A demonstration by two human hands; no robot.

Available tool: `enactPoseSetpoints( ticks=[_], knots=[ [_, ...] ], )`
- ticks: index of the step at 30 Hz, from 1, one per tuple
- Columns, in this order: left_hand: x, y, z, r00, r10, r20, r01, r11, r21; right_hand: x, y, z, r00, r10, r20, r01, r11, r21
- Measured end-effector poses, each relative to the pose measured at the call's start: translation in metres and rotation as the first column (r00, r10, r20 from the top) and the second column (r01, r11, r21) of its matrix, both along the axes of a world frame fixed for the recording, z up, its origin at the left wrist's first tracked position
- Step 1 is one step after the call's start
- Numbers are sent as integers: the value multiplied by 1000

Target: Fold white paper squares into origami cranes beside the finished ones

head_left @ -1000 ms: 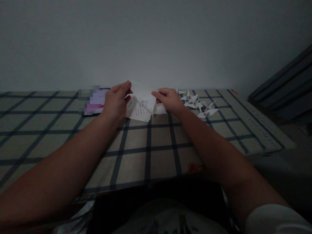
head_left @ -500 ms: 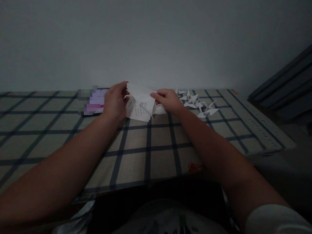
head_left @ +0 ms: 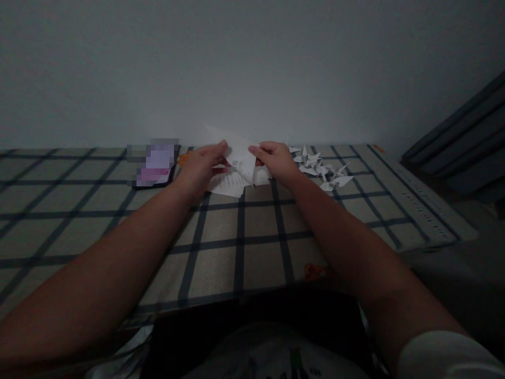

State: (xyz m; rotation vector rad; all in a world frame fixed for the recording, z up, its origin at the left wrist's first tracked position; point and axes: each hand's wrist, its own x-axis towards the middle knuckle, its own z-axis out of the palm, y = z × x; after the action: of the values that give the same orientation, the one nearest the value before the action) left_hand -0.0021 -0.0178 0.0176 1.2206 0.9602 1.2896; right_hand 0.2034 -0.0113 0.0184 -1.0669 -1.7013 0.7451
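A thin white sheet of paper (head_left: 238, 141) is held up between my hands, its lower part printed and bent over. My right hand (head_left: 276, 160) pinches its right edge between thumb and fingers. Curled about the left side of the sheet, my left hand (head_left: 203, 166) is slightly blurred; its fingertips close on the paper. Under the held sheet, printed paper (head_left: 229, 186) lies on the table, partly hidden by the left hand. Several folded white paper cranes (head_left: 321, 169) sit just right of my right hand.
A phone (head_left: 160, 163) with a lit, partly pixelated screen lies at the left back. The checked tablecloth (head_left: 260, 252) covers the table up to the wall (head_left: 252, 68). Something orange (head_left: 315, 271) is at the front edge, another orange thing (head_left: 183, 158) behind my left hand.
My left hand has moved right and slightly down, from the sheet's upper left corner toward its middle, uncovering more of the phone. The sheet is more bent; my right hand has barely shifted.
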Motion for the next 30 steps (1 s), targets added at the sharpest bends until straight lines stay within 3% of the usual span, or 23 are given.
enactPoseSetpoints(
  ticks=[2,5,8,13,17,20,25,30],
  knots=[
    [5,-7,-4,993,-54,-101,50,998,-45,0,0,1,1000,-9,-6,9,1000,-5],
    [6,-10,-7,990,-17,-143,19,1000,15,-2,-2,2,999,-7,-38,6,1000,-30],
    [3,-6,-8,991,11,-131,-3,998,60,-4,-3,1,994,26,-104,-32,997,-64],
    [2,-3,-5,998,13,-54,-12,1000,19,-5,-1,1,960,108,-258,-150,977,-150],
    [3,-8,0,1000,14,-22,-14,1000,-1,-2,1,4,935,71,-347,-142,973,-184],
    [3,-11,1,997,-66,-45,64,997,-44,-1,-2,4,937,84,-339,-165,962,-219],
    [1,-12,-1,986,-143,-87,136,988,-79,-4,-14,7,936,279,-216,-341,873,-349],
    [2,-8,-2,989,-149,-20,147,985,-90,-4,-19,11,934,309,-180,-353,876,-330]
  ],
)
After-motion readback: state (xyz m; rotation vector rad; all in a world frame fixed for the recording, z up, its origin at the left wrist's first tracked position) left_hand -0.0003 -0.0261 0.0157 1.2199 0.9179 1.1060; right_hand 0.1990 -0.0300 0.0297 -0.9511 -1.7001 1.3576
